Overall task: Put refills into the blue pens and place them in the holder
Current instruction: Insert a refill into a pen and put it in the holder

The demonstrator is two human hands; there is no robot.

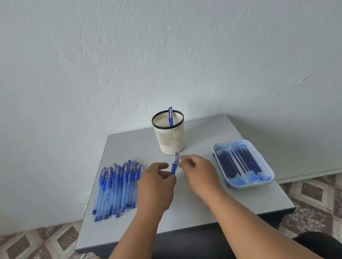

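Left grip (pixel 156 183) curled round the lower barrel of a blue capped plastic pen (pixel 175 164), held tilted above the middle of the grey rectangular tabletop (pixel 200 209), cap end up and pointing toward the holder. Right grip (pixel 196 170) just beside the pen's upper end, fingertips (pixel 182 160) blurred at the cap; impossible to tell whether pinching it or merely close.

Seen from the head camera, looking down and forward: cream slotted plastic pen holder with a black rim (pixel 170 138) standing upright at the far middle of the tabletop, near the pale textured wall (pixel 152 42). One blue pen in the holder (pixel 170 116), upright, cap poking above the rim. Heap of translucent blue pens with dark blue caps (pixel 117 189) lying side by side on the left part of the tabletop, touching one another, caps toward the wall, just beside the left wrist. Pale blue rounded rectangular plastic tray (pixel 263 178) on the right part of the tabletop, well apart from the heap, holding a row of thin dark blue refills (pixel 240 163) laid lengthwise. Both bare forearms reaching in from the bottom edge, hands meeting between heap and tray, in front of the holder. Patterned brown and beige tiled floor (pixel 28 252) visible on either side below.
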